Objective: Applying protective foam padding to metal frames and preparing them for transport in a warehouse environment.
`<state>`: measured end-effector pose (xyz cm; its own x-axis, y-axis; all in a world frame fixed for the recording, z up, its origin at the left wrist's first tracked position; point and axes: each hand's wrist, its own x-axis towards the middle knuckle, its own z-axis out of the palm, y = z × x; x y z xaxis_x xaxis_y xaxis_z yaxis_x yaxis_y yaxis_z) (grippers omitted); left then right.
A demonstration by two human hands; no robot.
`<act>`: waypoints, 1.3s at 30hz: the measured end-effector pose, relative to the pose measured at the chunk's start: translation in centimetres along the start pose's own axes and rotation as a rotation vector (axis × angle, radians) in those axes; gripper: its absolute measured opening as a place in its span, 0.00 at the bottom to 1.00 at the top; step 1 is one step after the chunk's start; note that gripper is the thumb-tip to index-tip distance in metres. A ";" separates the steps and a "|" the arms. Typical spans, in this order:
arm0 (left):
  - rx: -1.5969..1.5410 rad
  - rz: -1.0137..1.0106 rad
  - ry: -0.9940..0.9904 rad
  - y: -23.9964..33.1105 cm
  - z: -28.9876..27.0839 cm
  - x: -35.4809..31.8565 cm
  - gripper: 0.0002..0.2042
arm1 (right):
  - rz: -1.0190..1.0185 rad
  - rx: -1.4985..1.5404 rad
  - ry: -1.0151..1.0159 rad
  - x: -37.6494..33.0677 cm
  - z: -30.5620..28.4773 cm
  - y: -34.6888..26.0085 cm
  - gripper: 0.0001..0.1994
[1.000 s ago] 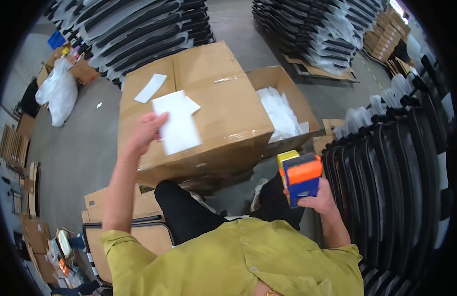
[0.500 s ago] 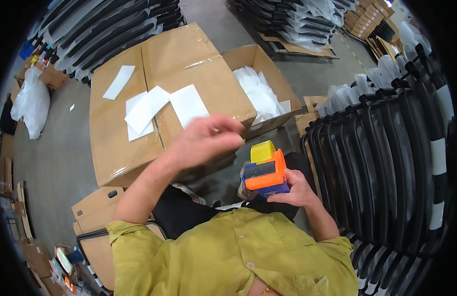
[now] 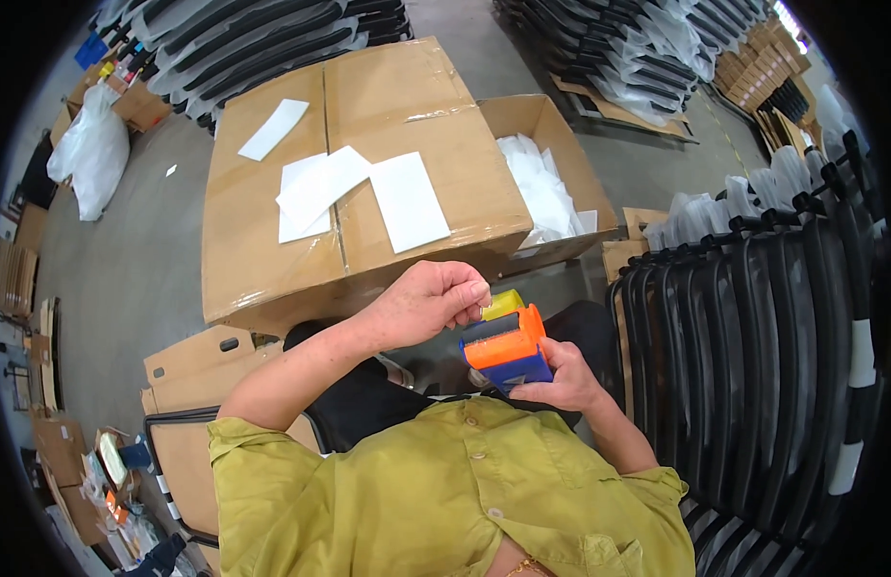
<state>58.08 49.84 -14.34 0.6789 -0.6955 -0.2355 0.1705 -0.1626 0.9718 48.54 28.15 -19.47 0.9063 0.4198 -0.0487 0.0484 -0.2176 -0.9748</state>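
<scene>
So I'm sat right up against the big sealed brown cardboard box [image 3: 368, 183], which is basically my desk here, with a few white rectangular paper sheets [image 3: 409, 200] lying loose on its taped top and one more off toward the far left corner. Just beside it on the right is an open smaller cardboard box [image 3: 551, 173] stuffed with white plastic bags, and stacks of black chair parts [image 3: 753, 337] run down my right side. Down near my lap, my right hand [image 3: 561, 377] is wrapped around the orange, blue and yellow handheld tape dispenser [image 3: 505, 344], gripping it from underneath with the roller end tipped up toward the box. My left hand [image 3: 431, 303] is curled closed right at the yellow top edge, fingertips pinched together on what looks like the loose tape end, though it's too small to tell for sure. I'd say I'm at the bit where you get the tape started. Next move probably needs a steady pull while the right hand holds the dispenser firm so it doesn't twist.
</scene>
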 end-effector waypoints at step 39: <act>-0.094 -0.025 0.111 -1.1 -0.5 1.7 0.10 | 0.149 0.317 0.079 0.9 0.7 -0.2 0.19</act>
<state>59.37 49.21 -15.78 0.7475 -0.6094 -0.2643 0.2510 -0.1093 0.9618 48.99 29.21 -19.46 0.9236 0.3324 -0.1910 -0.2086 0.0180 -0.9778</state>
